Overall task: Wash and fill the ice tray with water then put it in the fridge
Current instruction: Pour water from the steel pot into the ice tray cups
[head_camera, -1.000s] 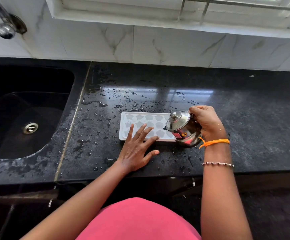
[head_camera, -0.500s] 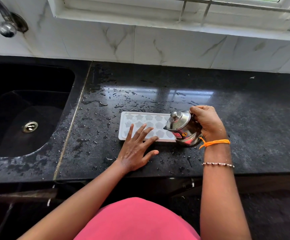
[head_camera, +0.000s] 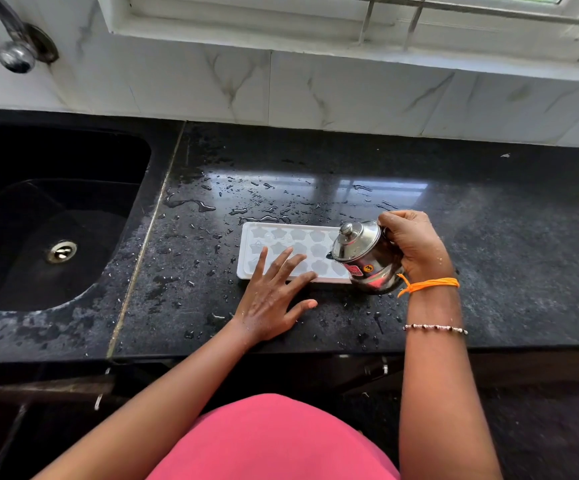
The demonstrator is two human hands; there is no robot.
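Filling step, mid-pour by the look of it. White ice tray (head_camera: 288,252) lies flat on the wet black counter (head_camera: 488,237), right of the sink (head_camera: 56,220), long side running left-right, star-shaped cells facing up. Left hand (head_camera: 274,299) is spread flat, fingers straight, fingertips pressing the tray's near edge and near row of cells, palm on the counter just near of it; it steadies the tray, no grip. Right hand (head_camera: 416,247) is curled round the back of a small lidded steel pot (head_camera: 364,258), tipped left over the tray's right end, lid knob up-left; the pot hides the rightmost cells. No stream of water can be made out, and whether any cell holds water is hard to tell, since the cells look pale and glossy either way. Drops and puddles on the counter around and far of the tray suggest the wash is likely done, judged from the wetness only. Tap (head_camera: 14,53) at far left over the sink, no water seen running. Left to do: finish filling across all cells, set the pot down, lift the tray level, carry it to the fridge. Fridge not in view. Spill risk on lift, tray shallow and counter slick.
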